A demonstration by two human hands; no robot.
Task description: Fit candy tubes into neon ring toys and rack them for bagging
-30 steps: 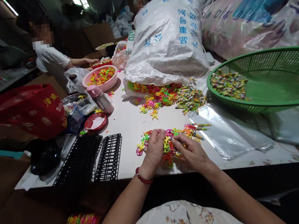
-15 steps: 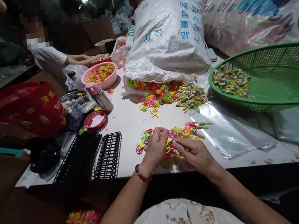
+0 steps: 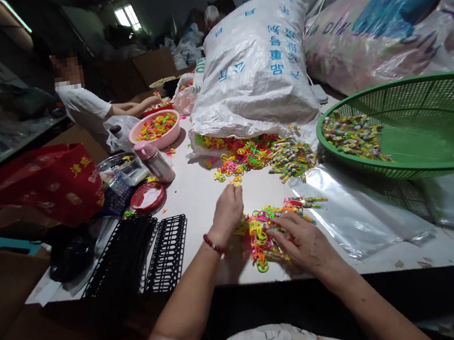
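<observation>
My left hand (image 3: 227, 210), with a red bead bracelet at the wrist, reaches forward over the white table. Its fingertips are pinched together at a small yellow plastic piece (image 3: 236, 180) by the front of the loose heap. My right hand (image 3: 301, 241) is curled over a cluster of bright plastic ring-shaped pieces (image 3: 258, 236) near the table edge. Thumb and forefinger close around the end of a small printed stick, mostly hidden by the fingers. More printed sticks (image 3: 305, 202) lie just beyond this hand.
Behind the hands, plastic pieces (image 3: 246, 156) and printed sticks (image 3: 291, 156) spill before a big white woven sack (image 3: 249, 60). A green basket (image 3: 428, 161) and clear bags (image 3: 364, 218) lie right. Black racks (image 3: 166, 251), a flask (image 3: 158, 162) and pink basin (image 3: 171, 135) stand left; a co-worker (image 3: 85, 108) beyond.
My left hand has left the right hand's side and moved forward to the loose heap. My right hand stays by the cluster, now more visible. The view has tilted slightly up.
</observation>
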